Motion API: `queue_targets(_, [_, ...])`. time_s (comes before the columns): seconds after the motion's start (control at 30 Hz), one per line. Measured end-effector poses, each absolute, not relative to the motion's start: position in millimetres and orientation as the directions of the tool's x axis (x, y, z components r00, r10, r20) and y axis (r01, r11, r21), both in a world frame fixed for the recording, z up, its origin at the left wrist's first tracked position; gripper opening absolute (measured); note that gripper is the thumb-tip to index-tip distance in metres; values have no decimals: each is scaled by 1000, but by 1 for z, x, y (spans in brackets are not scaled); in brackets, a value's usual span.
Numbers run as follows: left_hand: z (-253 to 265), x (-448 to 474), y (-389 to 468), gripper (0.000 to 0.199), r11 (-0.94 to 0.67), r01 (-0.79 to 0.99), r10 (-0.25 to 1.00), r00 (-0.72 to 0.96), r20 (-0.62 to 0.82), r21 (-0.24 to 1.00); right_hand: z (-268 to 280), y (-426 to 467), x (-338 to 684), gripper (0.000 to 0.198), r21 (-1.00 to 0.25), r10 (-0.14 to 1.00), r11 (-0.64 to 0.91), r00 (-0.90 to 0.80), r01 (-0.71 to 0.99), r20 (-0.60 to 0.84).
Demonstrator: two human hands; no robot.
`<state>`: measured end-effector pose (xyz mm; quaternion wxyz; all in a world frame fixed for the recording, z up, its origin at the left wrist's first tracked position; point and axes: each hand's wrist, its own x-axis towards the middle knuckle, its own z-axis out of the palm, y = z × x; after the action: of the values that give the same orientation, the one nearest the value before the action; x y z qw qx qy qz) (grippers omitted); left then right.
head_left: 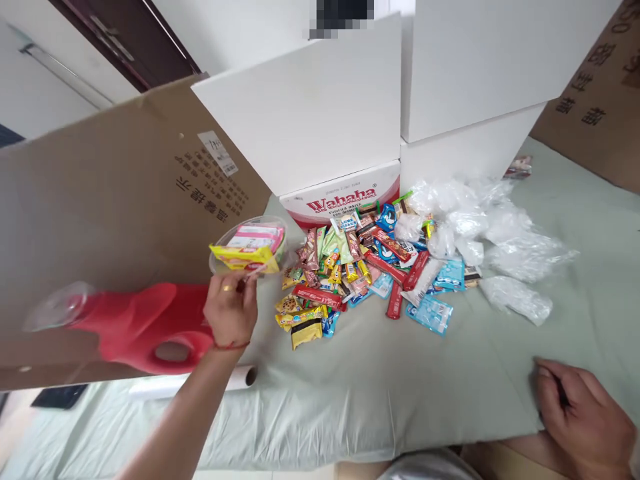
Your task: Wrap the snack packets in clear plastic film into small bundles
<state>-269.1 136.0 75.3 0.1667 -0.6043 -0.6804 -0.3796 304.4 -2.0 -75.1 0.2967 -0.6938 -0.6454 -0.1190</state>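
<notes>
My left hand [231, 310] is closed at the near side of a clear plastic bowl [281, 230], its fingertips pressed together by the rim. A small pale edge shows at the fingers, but what they grip is partly hidden. In the bowl lie a yellow snack packet [245, 257] and a pink packet [257, 235]. My right hand [583, 407] rests loosely curled at the table's front edge, with nothing visible in it. Between the hands, farther back, spreads a pile of wrapped snacks [350, 267] in several colours.
Crumpled clear plastic bags [515, 240] lie right of the snacks. A red plastic jug [145, 320] lies at left beside a white roll [243, 378]. Behind stand a Wahaha carton [345, 197], white panels [320, 107] and a brown cardboard sheet [125, 200]. Green cloth [425, 380] covers the table.
</notes>
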Motion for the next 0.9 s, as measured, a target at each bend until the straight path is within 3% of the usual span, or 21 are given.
queue_targets(0.07, [96, -251, 113, 21, -122, 899, 693, -226, 684, 420, -74, -1, 304, 26, -223, 805, 43, 98, 974, 585])
queue_targets(0.13, [114, -226, 109, 22, -224, 711, 725, -335, 602, 666, -73, 0, 303, 25, -215, 789, 72, 76, 974, 610])
queue_targets(0.2, [124, -197, 123, 22, -271, 302, 820, -425, 383, 914, -74, 1, 303, 25, -215, 783, 86, 67, 973, 619])
queue_targets(0.23, [125, -181, 135, 23, -240, 57, 868, -435, 241, 969, -74, 1, 303, 25, -218, 784, 91, 65, 972, 617])
queue_targets(0.3, [122, -148, 162, 25, -78, -366, 922, -380, -72, 927, -74, 2, 302, 26, -228, 795, 96, 63, 969, 604])
queue_targets(0.37, [114, -119, 187, 27, 95, -660, 892, -277, -358, 745, -73, 2, 302, 27, -251, 813, 110, 58, 962, 579])
queue_targets(0.47, [105, -88, 206, 37, 170, -758, 881, -169, -442, 629, -72, 2, 305, 28, -348, 855, 139, 65, 927, 515])
queue_targets(0.67, [122, -65, 188, 38, 83, -834, 945, -107, -308, 545, -48, 0, 304, 28, -730, 912, 91, 238, 677, 334])
queue_targets(0.73, [120, -47, 166, 34, 122, -855, 964, -20, -266, 505, -29, -1, 295, 26, -849, 934, 61, 271, 525, 234])
queue_targets(0.8, [105, -18, 138, 27, 273, -839, 951, 161, -265, 470, -7, -2, 279, 31, -952, 967, 63, 218, 298, 132])
queue_targets(0.9, [65, 38, 93, 10, 538, -735, 836, 401, -375, 412, 22, -8, 255, 65, -993, 994, 60, 99, -105, 50])
